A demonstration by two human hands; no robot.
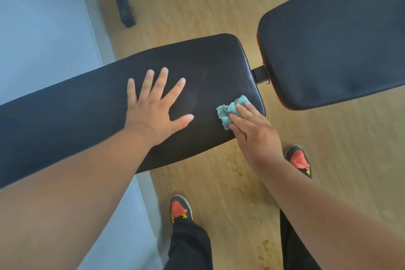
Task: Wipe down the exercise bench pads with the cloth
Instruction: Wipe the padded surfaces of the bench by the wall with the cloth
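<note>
A long black bench pad (87, 105) runs from the left edge to the middle of the view. A second black pad (333, 44) with a red underside sits at the right, joined to it by a black metal bracket (259, 73). My left hand (153, 105) lies flat on the long pad with its fingers spread. My right hand (252, 129) presses a bunched teal cloth (228, 109) onto the pad's near right corner, fingers straight on top of it. Part of the cloth is hidden under my fingers.
The bench stands on a light wood floor (197, 2). A pale blue surface (43, 28) fills the left side. A black equipment foot (122, 0) lies at the top. My two feet in red and black shoes (180, 208) stand near the pad.
</note>
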